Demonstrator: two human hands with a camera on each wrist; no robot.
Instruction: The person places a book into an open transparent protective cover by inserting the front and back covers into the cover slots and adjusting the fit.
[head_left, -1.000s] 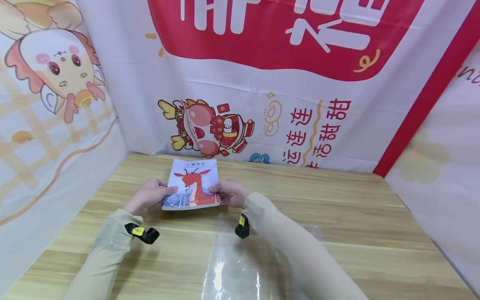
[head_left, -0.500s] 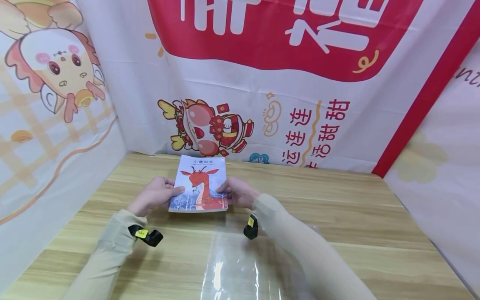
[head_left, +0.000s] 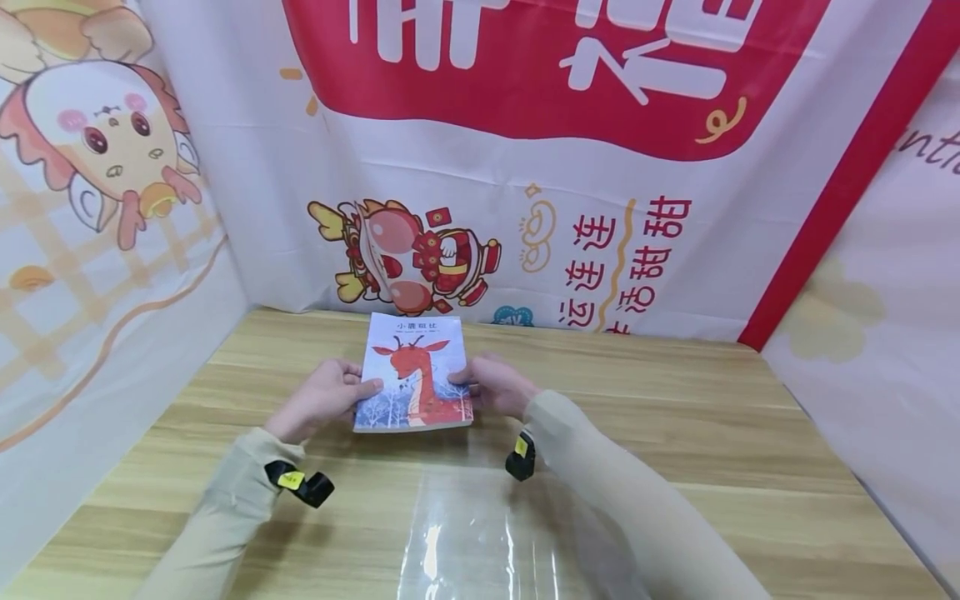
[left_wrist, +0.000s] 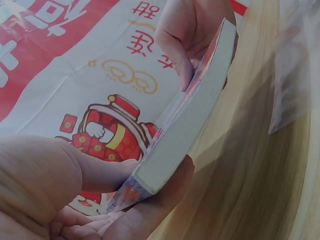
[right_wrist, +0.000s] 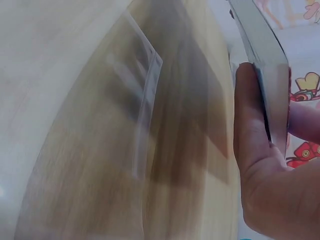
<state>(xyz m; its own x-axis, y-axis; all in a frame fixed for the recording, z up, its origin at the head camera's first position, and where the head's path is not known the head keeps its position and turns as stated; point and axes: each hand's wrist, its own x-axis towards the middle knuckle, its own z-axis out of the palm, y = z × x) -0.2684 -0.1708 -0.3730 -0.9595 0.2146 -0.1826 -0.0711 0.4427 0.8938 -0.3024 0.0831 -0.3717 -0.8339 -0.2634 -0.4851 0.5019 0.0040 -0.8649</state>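
Note:
A paperback book [head_left: 415, 375] with a red deer on its pale blue cover is held between both hands, raised off the table. My left hand [head_left: 325, 400] pinches its left edge, thumb on the cover and fingers underneath. On the opposite edge my right hand [head_left: 501, 386] grips it the same way. The left wrist view shows the book's white page edge [left_wrist: 187, 120] with a thumb on one side and fingers on the other. In the right wrist view, fingers [right_wrist: 250, 120] lie along the back of the book [right_wrist: 267, 70].
A clear plastic sheet or bag [head_left: 457, 533] lies on the wooden table [head_left: 712, 433] in front of the book, partly under the right forearm. Printed cloth [head_left: 480, 158] hangs behind the table, and more covers the sides. Each wrist wears a black camera mount [head_left: 300, 482].
Both hands have carried the book to the right and a little nearer. The grip on it looks the same. The head view has shifted slightly.

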